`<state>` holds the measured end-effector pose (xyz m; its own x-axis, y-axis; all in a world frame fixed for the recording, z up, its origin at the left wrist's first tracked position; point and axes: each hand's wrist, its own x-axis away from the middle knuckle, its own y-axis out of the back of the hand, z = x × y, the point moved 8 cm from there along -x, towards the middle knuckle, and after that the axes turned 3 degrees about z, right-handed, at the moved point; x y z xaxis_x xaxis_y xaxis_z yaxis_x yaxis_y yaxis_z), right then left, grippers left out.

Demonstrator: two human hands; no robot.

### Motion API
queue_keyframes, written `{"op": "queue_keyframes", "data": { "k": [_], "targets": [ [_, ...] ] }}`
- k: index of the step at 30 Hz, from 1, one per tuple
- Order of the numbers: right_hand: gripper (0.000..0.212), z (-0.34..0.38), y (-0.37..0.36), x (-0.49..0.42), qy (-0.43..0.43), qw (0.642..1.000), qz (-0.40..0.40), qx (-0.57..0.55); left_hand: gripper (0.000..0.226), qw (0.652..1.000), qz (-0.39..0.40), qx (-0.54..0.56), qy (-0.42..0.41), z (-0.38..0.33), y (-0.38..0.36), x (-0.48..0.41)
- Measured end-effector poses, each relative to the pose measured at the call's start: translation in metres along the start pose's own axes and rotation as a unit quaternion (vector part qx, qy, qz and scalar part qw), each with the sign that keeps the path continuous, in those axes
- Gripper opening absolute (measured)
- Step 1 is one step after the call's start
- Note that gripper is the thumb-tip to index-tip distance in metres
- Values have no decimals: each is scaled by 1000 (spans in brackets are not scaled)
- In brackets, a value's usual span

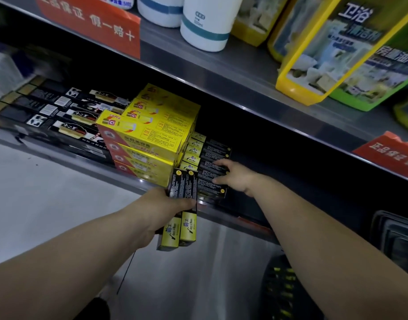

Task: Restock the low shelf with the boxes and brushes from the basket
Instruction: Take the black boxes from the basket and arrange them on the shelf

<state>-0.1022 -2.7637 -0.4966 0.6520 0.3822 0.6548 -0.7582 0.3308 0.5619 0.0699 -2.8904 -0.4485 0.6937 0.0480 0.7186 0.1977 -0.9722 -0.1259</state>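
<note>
The left hand point(162, 202) grips two slim boxes point(184, 185) just in front of the big yellow boxes point(147, 135), not yet on the low shelf point(223, 215). The right hand point(234, 176), fingers straight, presses on about five stacked boxes point(212, 158) right beside the yellow ones. I think the job is partway done, with more left in the basket point(279, 292).

Restocking at low shelf point(233, 219)
Two boxes point(183, 211) are gripped by left hand point(159, 204); shelved stack point(212, 167) is touched by right hand point(236, 176).

Slim boxes point(183, 183) black and yellow; cartons point(150, 135) yellow.
</note>
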Motion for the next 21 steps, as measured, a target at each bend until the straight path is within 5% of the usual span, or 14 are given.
{"op": "queue_keyframes", "data": {
  "k": [5, 10, 15, 17, 21],
  "targets": [
    [68, 16, 14, 20, 2, 989, -16, 147, 26, 1000, 17, 6, 11, -1, -4, 0],
    [92, 80, -4, 85, 196, 962, 174, 81, 20, 997, 67, 26, 9, -7, -17, 4],
    [94, 84, 5, 110, 226, 965, 107, 75, 54, 995, 99, 4, -7, -18, -22, 9],
    [86, 74, 14, 110, 203, 970, 97, 86, 75, 996, 80, -24, 11, -16, -19, 11],
    [34, 50, 51, 91, 159, 978, 6, 136, 39, 999, 0, 32, 28, -12, 0, 2]
  ]
}}
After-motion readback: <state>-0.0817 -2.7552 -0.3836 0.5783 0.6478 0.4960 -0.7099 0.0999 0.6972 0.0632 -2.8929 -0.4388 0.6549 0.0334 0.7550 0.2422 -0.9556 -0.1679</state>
